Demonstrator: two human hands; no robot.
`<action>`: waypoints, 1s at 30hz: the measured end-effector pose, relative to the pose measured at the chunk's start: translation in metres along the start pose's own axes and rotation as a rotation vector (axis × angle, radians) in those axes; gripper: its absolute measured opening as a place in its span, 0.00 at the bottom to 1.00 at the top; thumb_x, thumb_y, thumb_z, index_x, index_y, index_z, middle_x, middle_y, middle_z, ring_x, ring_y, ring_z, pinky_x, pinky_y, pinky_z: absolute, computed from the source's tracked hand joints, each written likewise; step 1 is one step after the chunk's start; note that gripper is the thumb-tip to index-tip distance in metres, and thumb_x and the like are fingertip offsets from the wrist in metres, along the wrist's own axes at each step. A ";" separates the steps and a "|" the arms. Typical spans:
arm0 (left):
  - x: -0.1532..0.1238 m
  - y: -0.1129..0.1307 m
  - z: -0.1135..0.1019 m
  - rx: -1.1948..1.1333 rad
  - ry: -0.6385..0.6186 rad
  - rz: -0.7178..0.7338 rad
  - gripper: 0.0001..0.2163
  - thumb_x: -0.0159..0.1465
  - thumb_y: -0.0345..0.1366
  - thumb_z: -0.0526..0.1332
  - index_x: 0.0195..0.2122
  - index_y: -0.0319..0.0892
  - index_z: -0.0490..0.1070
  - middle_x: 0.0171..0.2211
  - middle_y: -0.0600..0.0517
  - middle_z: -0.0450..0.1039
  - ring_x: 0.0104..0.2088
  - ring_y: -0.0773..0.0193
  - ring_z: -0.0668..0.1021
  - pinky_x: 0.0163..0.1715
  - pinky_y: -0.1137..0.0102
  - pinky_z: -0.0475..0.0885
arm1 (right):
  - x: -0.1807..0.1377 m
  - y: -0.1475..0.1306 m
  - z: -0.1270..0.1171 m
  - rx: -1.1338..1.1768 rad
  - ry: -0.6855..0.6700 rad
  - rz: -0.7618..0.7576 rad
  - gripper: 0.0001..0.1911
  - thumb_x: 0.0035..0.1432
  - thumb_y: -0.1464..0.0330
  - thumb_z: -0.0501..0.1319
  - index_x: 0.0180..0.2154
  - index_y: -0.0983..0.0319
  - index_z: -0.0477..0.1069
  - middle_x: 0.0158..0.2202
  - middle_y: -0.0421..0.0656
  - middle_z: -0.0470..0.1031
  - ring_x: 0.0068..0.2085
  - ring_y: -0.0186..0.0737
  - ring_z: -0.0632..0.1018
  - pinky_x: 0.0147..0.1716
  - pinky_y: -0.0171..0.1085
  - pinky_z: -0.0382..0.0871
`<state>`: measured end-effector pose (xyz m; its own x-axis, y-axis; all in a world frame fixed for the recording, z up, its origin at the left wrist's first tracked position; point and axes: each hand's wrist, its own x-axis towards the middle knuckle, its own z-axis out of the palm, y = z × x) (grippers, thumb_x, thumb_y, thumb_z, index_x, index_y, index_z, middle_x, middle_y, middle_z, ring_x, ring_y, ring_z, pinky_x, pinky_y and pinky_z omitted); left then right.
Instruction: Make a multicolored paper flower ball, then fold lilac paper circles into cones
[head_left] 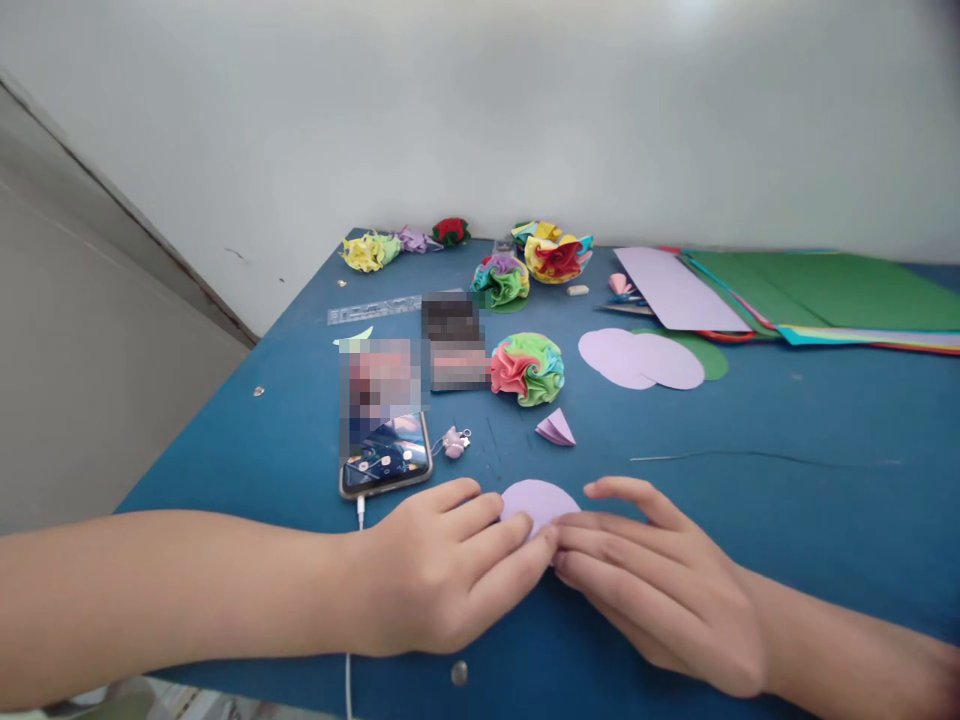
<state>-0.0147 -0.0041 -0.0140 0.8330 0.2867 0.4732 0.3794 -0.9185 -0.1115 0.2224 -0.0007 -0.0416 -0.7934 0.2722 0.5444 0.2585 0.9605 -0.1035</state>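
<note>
A lilac paper piece with a rounded far edge lies at the table's front, partly under my fingers; whether it is folded I cannot tell. My left hand rests over its left part, fingers bent together and tips pressing it. From the right, my right hand meets the left fingertips at the paper's near right edge, its fingers closed there and the index raised apart. Just beyond sits a small folded lilac paper wedge. Behind that is a multicoloured swirled paper ball. Lilac paper circles overlap to the right.
A phone with a white cable and a charm lie left. Behind are a clear ruler, a dark pixelated object and several paper flowers. Scissors and coloured sheets lie right; a wire lies nearer.
</note>
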 end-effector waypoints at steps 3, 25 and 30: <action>-0.003 0.000 0.001 -0.004 -0.019 0.000 0.12 0.64 0.26 0.49 0.41 0.33 0.70 0.37 0.44 0.76 0.37 0.61 0.76 0.37 0.64 0.73 | 0.004 -0.003 -0.001 0.045 -0.011 -0.001 0.09 0.55 0.77 0.56 0.40 0.67 0.69 0.40 0.46 0.77 0.44 0.38 0.75 0.54 0.45 0.59; -0.008 0.000 0.000 -0.047 -0.134 -0.008 0.13 0.64 0.27 0.49 0.44 0.34 0.70 0.40 0.44 0.74 0.39 0.56 0.75 0.35 0.62 0.72 | 0.009 -0.007 0.001 -0.132 -0.088 0.075 0.09 0.55 0.70 0.61 0.38 0.67 0.70 0.23 0.40 0.68 0.26 0.34 0.65 0.25 0.39 0.52; -0.007 0.000 0.000 -0.045 -0.135 -0.010 0.13 0.64 0.26 0.48 0.43 0.32 0.70 0.39 0.43 0.74 0.39 0.57 0.75 0.34 0.63 0.72 | 0.004 -0.007 0.002 -0.173 -0.109 0.064 0.08 0.54 0.73 0.60 0.38 0.68 0.71 0.24 0.40 0.69 0.24 0.33 0.64 0.24 0.40 0.51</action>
<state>-0.0206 -0.0057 -0.0177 0.8770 0.3268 0.3522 0.3718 -0.9259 -0.0669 0.2167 -0.0062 -0.0403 -0.8250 0.3456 0.4472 0.3930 0.9194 0.0146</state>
